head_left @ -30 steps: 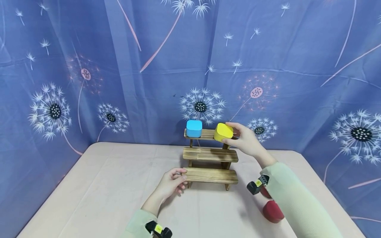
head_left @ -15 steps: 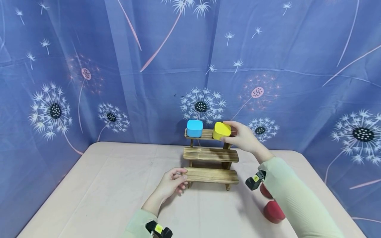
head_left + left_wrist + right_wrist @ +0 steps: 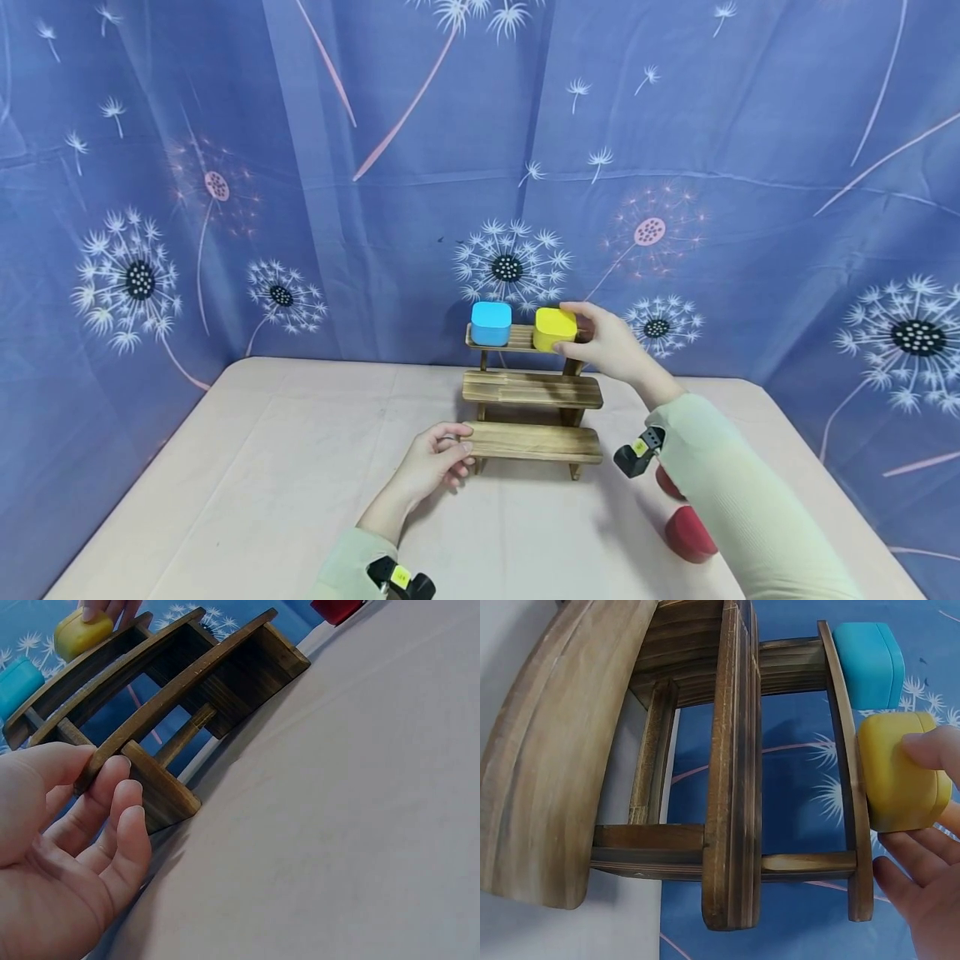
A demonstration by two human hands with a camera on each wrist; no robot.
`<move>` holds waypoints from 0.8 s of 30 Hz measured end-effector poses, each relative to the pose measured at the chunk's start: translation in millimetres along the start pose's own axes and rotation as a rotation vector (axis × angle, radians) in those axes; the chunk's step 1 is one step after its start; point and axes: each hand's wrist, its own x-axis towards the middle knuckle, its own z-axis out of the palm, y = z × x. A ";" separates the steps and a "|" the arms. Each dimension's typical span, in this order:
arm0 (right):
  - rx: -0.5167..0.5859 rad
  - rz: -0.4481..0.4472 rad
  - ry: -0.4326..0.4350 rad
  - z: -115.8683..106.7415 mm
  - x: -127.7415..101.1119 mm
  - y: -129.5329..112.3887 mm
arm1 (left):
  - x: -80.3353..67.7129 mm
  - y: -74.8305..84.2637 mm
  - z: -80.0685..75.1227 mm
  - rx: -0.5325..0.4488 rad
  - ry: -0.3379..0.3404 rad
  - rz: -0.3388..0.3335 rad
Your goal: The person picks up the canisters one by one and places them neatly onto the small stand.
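Yellow rounded box (image 3: 553, 331) on top shelf (image 3: 522, 338), pinched by right hand (image 3: 613, 347); blue rounded box (image 3: 491, 324) left of that grip. Three-tier wooden stand (image 3: 532, 389) below, bottom shelf's (image 3: 536, 442) end pinched by left hand (image 3: 426, 463).

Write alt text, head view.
Right hand grips a yellow box on the top tier of a three-tier wooden stand, beside a blue box; left hand pinches the bottom tier at left. Two red objects sit on the table at right, partly hidden by the sleeve.
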 end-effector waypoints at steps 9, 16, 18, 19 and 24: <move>0.093 -0.022 -0.001 3.4 0.3 1.1 | -0.9 0.4 0.9 -0.011 -0.006 -0.004; 0.092 -0.024 -0.006 5.2 0.7 1.6 | -1.4 1.1 1.2 -0.012 -0.001 -0.010; 0.088 -0.017 -0.012 5.3 1.1 2.1 | -1.5 1.7 1.4 -0.007 0.003 -0.012; 0.083 -0.014 -0.014 5.3 1.2 2.4 | -1.3 1.7 1.3 -0.005 0.004 -0.013; 0.076 -0.003 -0.021 5.8 2.7 2.2 | -0.2 0.9 0.7 -0.004 0.004 -0.013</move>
